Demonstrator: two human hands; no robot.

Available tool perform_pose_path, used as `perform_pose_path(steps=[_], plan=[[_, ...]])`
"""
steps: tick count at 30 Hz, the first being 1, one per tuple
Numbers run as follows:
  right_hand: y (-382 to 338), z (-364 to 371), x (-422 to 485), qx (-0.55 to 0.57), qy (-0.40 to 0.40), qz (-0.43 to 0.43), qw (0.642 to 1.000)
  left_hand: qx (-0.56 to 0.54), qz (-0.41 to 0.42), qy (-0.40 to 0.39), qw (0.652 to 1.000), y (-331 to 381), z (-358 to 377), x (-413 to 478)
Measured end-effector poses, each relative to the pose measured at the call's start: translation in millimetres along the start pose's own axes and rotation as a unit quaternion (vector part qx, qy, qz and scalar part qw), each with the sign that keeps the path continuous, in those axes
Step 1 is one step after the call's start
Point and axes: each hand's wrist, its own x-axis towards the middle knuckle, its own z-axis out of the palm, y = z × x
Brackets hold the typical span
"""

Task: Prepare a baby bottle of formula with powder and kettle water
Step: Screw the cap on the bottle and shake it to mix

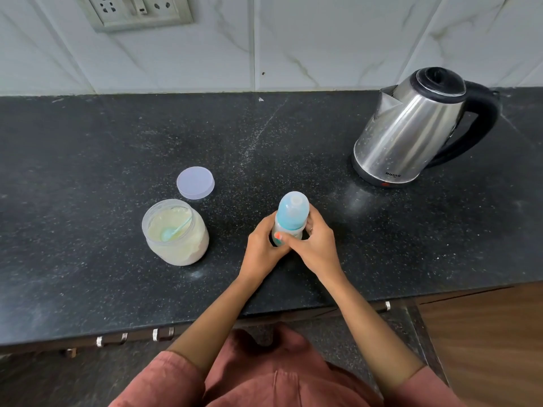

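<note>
A baby bottle (pixel 292 212) with a pale blue cap stands upright on the black counter (pixel 88 148). My left hand (pixel 262 248) wraps its lower body from the left. My right hand (pixel 315 245) grips it from the right, thumb across the front. Left of the bottle stands an open clear jar (pixel 176 233) of pale yellow powder with a light blue scoop (pixel 173 232) lying in it. The jar's round lid (pixel 195 182) lies flat just behind it. A steel kettle (pixel 411 127) with a black lid and handle stands at the back right.
A white marble-tiled wall with a socket panel (pixel 135 10) backs the counter. The counter's front edge runs below my forearms, with drawer handles (pixel 163 334) under it. Wooden flooring (pixel 484 333) shows at the lower right.
</note>
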Motion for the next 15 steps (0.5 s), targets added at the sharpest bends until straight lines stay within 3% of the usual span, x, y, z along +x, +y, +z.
perform_pose_path(steps=[7,11,15], plan=[[10.5,4.8,6.6,-0.029,-0.017,0.027,0.999,0.157,-0.012,-0.102,0.982,-13.3,-20.9,-7.0],[10.1,-0.9,9.1,-0.027,0.02,0.023,0.999,0.246,0.014,-0.063,0.967,-15.1,-31.2,-10.5],[0.0,-21.9,11.5,0.11,0.091,0.079,0.987,0.363,-0.002,-0.045,0.931,-18.5,-33.8,4.2]])
